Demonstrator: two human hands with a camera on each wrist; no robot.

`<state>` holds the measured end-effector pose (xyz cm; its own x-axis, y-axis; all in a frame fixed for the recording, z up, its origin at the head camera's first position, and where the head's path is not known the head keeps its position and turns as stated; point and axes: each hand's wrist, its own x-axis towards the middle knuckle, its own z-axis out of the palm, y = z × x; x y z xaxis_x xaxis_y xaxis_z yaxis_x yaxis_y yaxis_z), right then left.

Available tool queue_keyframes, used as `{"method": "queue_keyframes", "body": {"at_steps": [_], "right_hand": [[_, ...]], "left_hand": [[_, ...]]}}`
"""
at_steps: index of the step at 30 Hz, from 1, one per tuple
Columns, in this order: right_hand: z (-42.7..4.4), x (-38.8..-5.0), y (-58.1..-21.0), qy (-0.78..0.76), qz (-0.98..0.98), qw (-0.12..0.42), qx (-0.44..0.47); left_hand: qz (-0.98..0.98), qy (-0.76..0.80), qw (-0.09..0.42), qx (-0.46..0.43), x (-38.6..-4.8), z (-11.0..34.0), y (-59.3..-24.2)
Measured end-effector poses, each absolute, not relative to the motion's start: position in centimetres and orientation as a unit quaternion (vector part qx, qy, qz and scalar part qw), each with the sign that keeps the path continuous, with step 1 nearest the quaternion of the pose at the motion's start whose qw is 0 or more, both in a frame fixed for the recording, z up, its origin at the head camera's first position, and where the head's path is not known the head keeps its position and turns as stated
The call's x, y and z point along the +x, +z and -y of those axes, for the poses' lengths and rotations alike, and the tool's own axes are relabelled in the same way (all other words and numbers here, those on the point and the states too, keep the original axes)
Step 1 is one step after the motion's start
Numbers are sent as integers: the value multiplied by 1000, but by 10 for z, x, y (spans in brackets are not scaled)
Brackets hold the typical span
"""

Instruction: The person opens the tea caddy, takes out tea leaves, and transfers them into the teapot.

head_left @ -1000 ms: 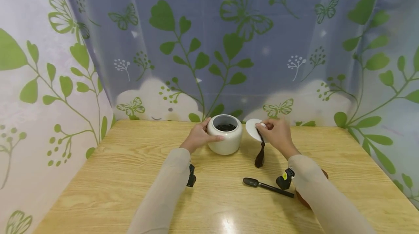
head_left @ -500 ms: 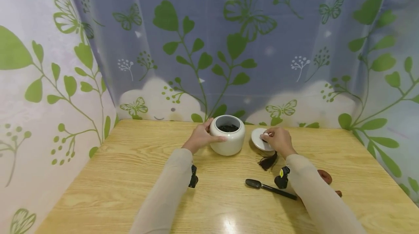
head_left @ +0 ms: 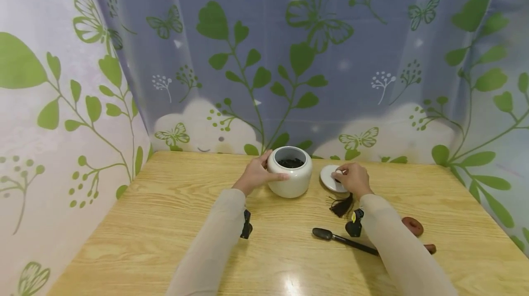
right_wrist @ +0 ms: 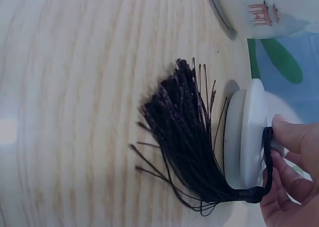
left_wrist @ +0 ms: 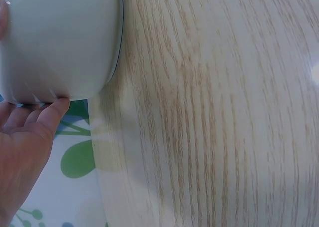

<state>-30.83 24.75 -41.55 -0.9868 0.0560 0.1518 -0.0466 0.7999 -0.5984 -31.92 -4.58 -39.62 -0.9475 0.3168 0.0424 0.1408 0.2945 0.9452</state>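
A white jar (head_left: 290, 185) with dark contents stands open near the table's back edge. My left hand (head_left: 256, 175) grips its left side, the thumb across the front; in the left wrist view the fingers of that hand (left_wrist: 30, 142) curve against the jar (left_wrist: 60, 42). To the jar's right, my right hand (head_left: 355, 179) pinches the knob of a white lid (head_left: 328, 179), which lies flat on the table. A black tassel (right_wrist: 187, 137) hangs from the knob by a cord and spreads over the wood in the right wrist view, beside the lid (right_wrist: 253, 132).
A black scoop (head_left: 345, 241) lies on the wooden table (head_left: 165, 222) in front of the lid, partly under the right forearm. Reddish-brown objects, one ring-shaped (head_left: 412, 226), lie right of that forearm. A patterned curtain (head_left: 248, 57) hangs behind the table.
The lid has gone from tilted and raised to flat on the table, lowered by my right hand, and its tassel now rests on the wood. My left hand keeps its grip on the jar.
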Motion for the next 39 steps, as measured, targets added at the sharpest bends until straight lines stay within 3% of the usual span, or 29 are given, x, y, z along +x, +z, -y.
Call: {"method": "queue_keyframes", "body": {"at_steps": [21,33,39], "right_hand": [[-254,-305,-422,324,944,58,-21],[-259,-291,-393,342,939,-34,15],[-262,-282,-381,364,929,-53,35]], "left_hand": [[-800,576,76,147,-317,42,-398],[-804,571,81,144,-321,46,-401],[-800,576,80,146,-324,47,-402]]}}
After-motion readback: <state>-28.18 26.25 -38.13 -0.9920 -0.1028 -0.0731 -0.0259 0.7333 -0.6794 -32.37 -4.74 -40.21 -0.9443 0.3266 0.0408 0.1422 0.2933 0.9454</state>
